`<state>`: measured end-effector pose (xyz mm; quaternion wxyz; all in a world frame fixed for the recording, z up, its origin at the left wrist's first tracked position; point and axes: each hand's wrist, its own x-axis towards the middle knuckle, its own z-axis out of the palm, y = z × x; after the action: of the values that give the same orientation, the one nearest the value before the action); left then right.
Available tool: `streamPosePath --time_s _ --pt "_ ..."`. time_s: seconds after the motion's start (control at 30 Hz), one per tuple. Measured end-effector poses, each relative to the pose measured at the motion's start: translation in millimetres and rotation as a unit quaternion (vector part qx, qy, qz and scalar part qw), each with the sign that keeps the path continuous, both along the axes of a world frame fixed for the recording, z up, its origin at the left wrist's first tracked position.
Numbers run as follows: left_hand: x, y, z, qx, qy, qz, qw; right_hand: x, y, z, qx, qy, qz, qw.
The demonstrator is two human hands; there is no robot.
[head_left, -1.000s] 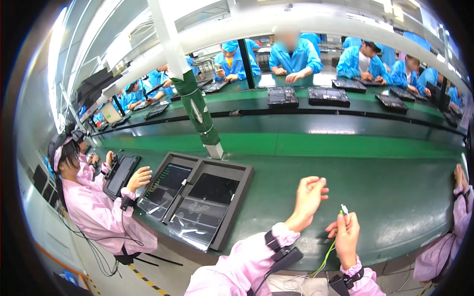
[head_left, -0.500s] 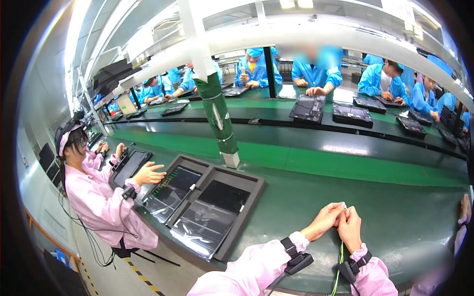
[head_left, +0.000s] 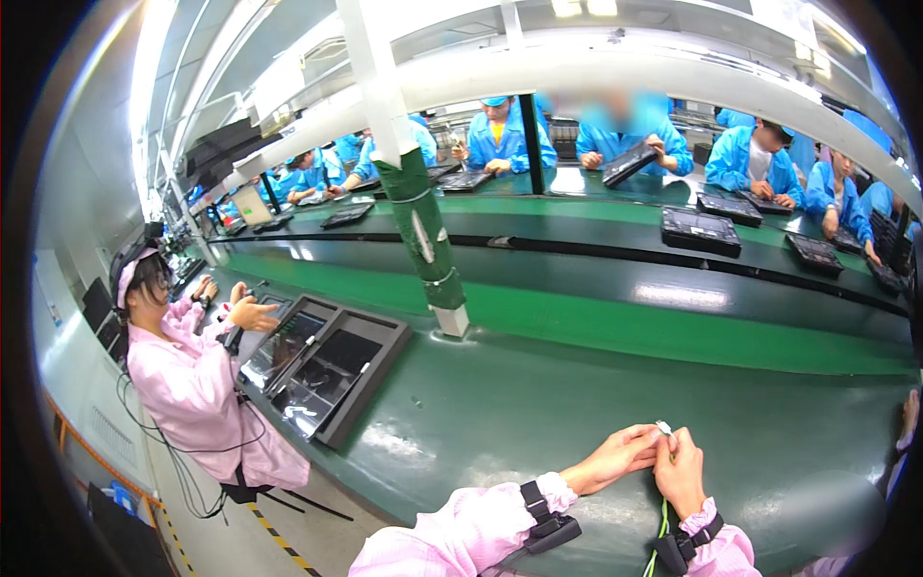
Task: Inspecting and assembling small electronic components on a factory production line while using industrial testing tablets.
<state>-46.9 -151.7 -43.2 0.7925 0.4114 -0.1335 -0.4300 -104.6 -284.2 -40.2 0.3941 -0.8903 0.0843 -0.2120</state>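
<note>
My left hand reaches in from the lower middle, its fingers pressed together at the tips against my right hand. Between the fingertips of both hands shows a small white connector; its lower part is hidden by the fingers. My right hand is closed in a pinch on it. Thin yellow-green wires run down from beneath my right hand past the wrist. Both hands are held above the green tabletop. Each wrist carries a black strapped device, and the sleeves are pink.
To the left, a black two-compartment tray holds dark screen panels in film, beside a co-worker in pink. A green-wrapped post rises from the bench. Across it, several workers in blue handle dark flat devices.
The tray has shifted left, closer to the co-worker, whose hand has drawn back. My hands are slightly lower, and more of the white connector shows. A worker opposite has lifted and tilted a device.
</note>
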Motion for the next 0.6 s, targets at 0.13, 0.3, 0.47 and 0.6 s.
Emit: streamPosePath --time_s 0.13,0.3,0.47,0.6 --pt "-2.8 6.3 -2.6 0.009 0.013 -0.005 1.0 0.0 -1.3 -1.8 -0.002 -0.014 0.006 1.0" --pt "-3.8 13.8 -2.4 0.011 0.004 -0.018 1.0 0.9 -1.1 -0.3 0.002 -0.017 0.01 1.0" --pt "-4.0 18.4 -6.0 0.012 0.01 -0.025 1.0 2.1 -0.1 -1.4 -0.003 -0.017 0.009 1.0" --pt "-3.5 17.9 -7.6 0.008 0.0 -0.024 1.0 2.8 0.8 -0.3 -0.015 -0.024 0.008 1.0"
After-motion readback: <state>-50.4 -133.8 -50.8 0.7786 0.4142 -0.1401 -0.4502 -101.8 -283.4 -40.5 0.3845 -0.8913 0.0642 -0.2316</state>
